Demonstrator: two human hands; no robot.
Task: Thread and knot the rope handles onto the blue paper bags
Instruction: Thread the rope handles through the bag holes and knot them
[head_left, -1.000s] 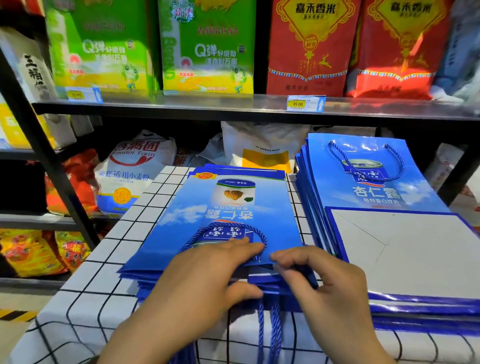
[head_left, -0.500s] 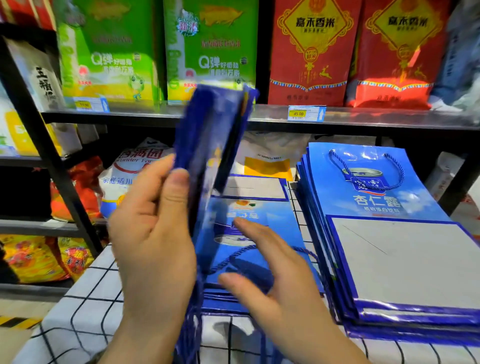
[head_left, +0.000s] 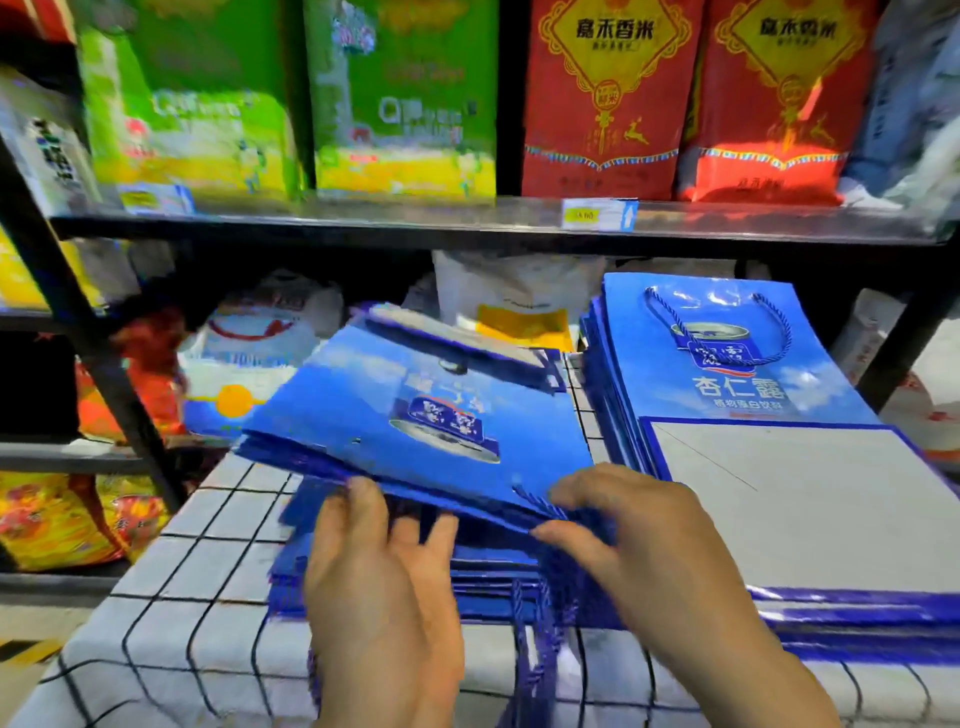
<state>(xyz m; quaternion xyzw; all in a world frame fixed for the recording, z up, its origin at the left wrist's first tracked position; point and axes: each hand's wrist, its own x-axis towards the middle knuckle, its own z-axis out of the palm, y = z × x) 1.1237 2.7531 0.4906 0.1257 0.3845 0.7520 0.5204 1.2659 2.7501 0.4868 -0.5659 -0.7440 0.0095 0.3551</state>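
Fingers (head_left: 363, 499) of the left hand (head_left: 382, 587) curl under the near edge of a blue paper bag (head_left: 415, 410), held tilted above the table's (head_left: 182, 597) front edge. The right hand (head_left: 649, 545) pinches the same edge beside a rope end (head_left: 537, 505). The bag looks light, creased stiff and glossy, probably slippery, so its edges seem the safest hold. Beneath lies a bag stack (head_left: 488, 577), with ropes (head_left: 535, 639) dangling over the front. A finished pile (head_left: 727, 374) crowds the table's right side, and a shelf (head_left: 363, 223) stands behind.
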